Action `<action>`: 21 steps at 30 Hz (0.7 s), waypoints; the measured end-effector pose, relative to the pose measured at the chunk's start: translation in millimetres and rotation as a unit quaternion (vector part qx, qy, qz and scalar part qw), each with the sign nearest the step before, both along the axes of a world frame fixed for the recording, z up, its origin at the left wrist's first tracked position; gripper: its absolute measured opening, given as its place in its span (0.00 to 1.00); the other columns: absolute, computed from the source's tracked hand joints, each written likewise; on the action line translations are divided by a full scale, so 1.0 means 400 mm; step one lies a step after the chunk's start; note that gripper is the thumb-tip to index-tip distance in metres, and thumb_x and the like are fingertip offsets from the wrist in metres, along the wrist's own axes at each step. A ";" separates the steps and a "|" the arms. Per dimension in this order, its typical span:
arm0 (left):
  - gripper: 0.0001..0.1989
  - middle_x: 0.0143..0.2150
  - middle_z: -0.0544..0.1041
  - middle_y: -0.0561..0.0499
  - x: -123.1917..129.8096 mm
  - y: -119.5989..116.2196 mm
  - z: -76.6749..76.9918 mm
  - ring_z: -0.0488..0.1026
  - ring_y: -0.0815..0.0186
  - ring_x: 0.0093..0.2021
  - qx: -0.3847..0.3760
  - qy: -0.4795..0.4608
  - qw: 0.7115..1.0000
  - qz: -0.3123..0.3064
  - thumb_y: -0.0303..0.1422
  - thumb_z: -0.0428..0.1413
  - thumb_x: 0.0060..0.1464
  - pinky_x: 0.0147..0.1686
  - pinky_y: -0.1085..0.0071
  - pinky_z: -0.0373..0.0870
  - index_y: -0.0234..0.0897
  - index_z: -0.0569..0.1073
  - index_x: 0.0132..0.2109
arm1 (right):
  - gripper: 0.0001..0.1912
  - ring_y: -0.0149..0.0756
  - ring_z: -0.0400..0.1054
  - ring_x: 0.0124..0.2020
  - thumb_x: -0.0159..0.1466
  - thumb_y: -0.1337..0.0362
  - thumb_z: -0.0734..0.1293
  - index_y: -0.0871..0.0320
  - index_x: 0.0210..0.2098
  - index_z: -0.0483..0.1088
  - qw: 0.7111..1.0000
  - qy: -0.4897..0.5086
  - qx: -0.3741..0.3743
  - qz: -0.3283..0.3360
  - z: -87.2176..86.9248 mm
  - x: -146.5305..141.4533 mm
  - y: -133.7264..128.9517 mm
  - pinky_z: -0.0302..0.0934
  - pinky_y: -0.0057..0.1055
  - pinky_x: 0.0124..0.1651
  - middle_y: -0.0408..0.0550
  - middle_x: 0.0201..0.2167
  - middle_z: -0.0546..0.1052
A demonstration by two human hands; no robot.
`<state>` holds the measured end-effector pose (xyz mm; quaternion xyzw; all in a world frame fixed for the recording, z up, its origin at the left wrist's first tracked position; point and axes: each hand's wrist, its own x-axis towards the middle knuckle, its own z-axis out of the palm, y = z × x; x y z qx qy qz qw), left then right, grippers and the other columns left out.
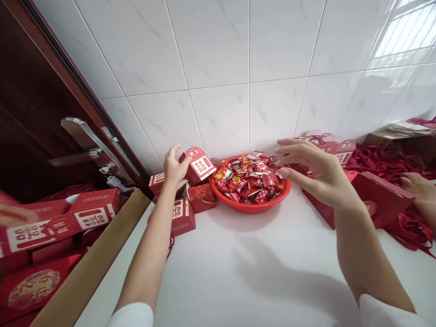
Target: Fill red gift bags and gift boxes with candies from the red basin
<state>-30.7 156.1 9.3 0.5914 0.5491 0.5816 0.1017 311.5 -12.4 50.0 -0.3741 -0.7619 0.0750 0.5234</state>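
Observation:
My left hand (175, 167) grips a red gift box (200, 165) by its left side, thumb against it. The box is printed with white-framed Chinese characters and is tilted above other red boxes (182, 218) stacked on the white table. Just right of it stands a red plastic basin (250, 207) heaped with wrapped candies (252, 178). My right hand (311, 170) hovers at the basin's right side, fingers apart, with nothing in it. Behind that hand, more red boxes (342, 152) are partly hidden.
A cardboard carton (98, 259) of red boxes stands at left, where another person's blurred hand (15, 214) reaches in. At right, another hand (418, 188) is near a red bag (378, 195) and red ribbons (368, 159). A door handle (78, 154) juts out at left.

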 end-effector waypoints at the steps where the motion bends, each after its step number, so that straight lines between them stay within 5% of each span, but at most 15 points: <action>1: 0.27 0.58 0.73 0.39 -0.007 0.033 0.013 0.72 0.51 0.57 -0.023 0.004 1.000 0.011 0.29 0.60 0.41 0.58 0.59 0.69 0.37 0.73 0.52 | 0.12 0.49 0.68 0.62 0.65 0.56 0.71 0.52 0.46 0.77 1.000 0.006 -0.016 0.014 -0.006 -0.005 0.007 0.72 0.42 0.56 0.53 0.49 0.78; 6: 0.17 0.30 0.72 0.54 -0.022 0.086 0.034 0.71 0.64 0.30 -0.166 -0.012 0.982 -0.093 0.26 0.51 0.31 0.31 0.70 0.70 0.37 0.72 0.34 | 0.16 0.45 0.76 0.51 0.65 0.54 0.71 0.53 0.49 0.76 0.991 0.028 -0.107 0.080 -0.053 -0.015 0.047 0.74 0.40 0.51 0.53 0.56 0.75; 9: 0.08 0.24 0.66 0.58 -0.021 0.049 0.035 0.65 0.68 0.26 -0.146 0.015 0.984 -0.104 0.28 0.50 0.31 0.27 0.73 0.64 0.37 0.68 0.27 | 0.17 0.41 0.79 0.42 0.65 0.53 0.70 0.53 0.49 0.75 0.984 0.027 -0.149 0.094 -0.079 -0.014 0.070 0.75 0.39 0.48 0.53 0.56 0.75; 14: 0.02 0.33 0.72 0.53 0.007 -0.103 0.066 0.71 0.64 0.38 0.025 0.184 0.974 -0.129 0.30 0.57 0.40 0.44 0.69 0.70 0.37 0.70 0.25 | 0.17 0.41 0.79 0.40 0.65 0.53 0.69 0.54 0.49 0.74 0.981 0.017 -0.171 0.088 -0.101 -0.025 0.099 0.75 0.38 0.45 0.54 0.53 0.75; 21: 0.08 0.32 0.73 0.53 0.084 -0.374 0.099 0.70 0.67 0.37 0.147 0.373 0.858 -0.321 0.29 0.59 0.59 0.49 0.66 0.68 0.39 0.75 0.30 | 0.23 0.44 0.75 0.52 0.70 0.53 0.65 0.51 0.62 0.67 0.986 -0.031 -0.120 0.113 -0.096 -0.056 0.066 0.71 0.39 0.52 0.54 0.59 0.73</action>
